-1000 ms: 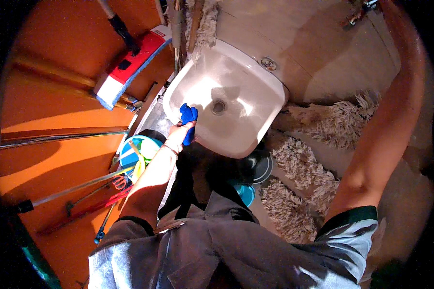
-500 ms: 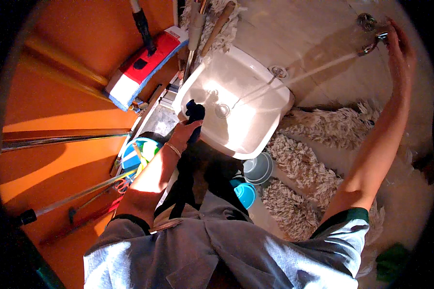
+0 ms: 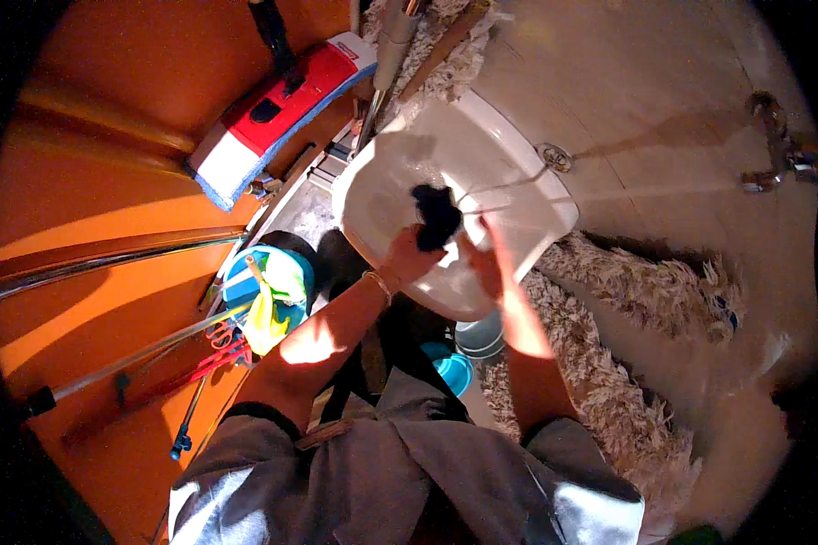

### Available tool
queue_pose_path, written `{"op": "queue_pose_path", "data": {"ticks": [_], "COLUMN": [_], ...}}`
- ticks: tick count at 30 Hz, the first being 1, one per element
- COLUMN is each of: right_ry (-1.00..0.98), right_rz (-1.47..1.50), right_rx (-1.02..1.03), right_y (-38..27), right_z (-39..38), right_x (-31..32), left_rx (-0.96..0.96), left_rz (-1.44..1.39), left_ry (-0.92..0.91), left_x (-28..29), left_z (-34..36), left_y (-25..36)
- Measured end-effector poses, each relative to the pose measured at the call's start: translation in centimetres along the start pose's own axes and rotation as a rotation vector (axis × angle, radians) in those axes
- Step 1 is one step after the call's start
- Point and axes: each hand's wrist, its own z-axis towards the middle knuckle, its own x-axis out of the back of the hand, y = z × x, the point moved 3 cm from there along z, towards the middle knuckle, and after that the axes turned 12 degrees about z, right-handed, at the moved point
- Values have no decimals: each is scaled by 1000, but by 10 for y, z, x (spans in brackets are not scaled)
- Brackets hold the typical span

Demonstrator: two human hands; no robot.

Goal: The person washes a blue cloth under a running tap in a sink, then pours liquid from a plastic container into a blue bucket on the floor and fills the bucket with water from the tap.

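Observation:
A dark, bunched cloth hangs over the white sink, gripped by my left hand. Some of its fingers are hidden behind the cloth. My right hand is over the basin just right of the cloth, fingers stretched out and slightly blurred, holding nothing that I can see. On the wall at the far right is a metal tap. A pale streak, which looks like running water, extends from it to the basin.
Beside the orange wall at left stand a red-and-white flat mop and a blue bucket with a yellow-green cloth. Shaggy mop heads hang right of the sink. A grey bucket and a turquoise bucket are below it.
My right hand has left the tap and come down to the basin near the cloth. My left hand has carried the cloth further right over the sink. The view has shifted a little.

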Motion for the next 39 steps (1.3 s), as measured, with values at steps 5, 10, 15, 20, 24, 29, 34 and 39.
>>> {"op": "queue_pose_path", "data": {"ticks": [5, 10, 15, 20, 24, 29, 34, 39], "right_ry": [-15, 78, 370, 105, -313, -672, -68, 8], "right_rz": [926, 765, 439, -543, -285, -788, -773, -948], "right_rx": [-575, -424, -319, -10, -14, -55, -186, -155], "right_y": [117, 156, 224, 307, 313, 302, 297, 335], "right_z": [56, 162, 261, 264, 181, 112, 137, 133], "right_x": [-62, -84, -114, -192, -200, -111, -14, 9], "left_rx": [-207, 349, 331, 282, 233, 172, 194, 255], "left_rz": [819, 850, 632, 687, 727, 710, 697, 647], "left_ry": [390, 330, 425, 389, 464, 509, 483, 443], "left_x": [60, 125, 108, 108, 112, 103, 107, 107], "left_z": [23, 69, 83, 96, 85, 88, 87, 88], "left_y": [-21, -67, -114, -117, -114, -123, -122, -113]}}
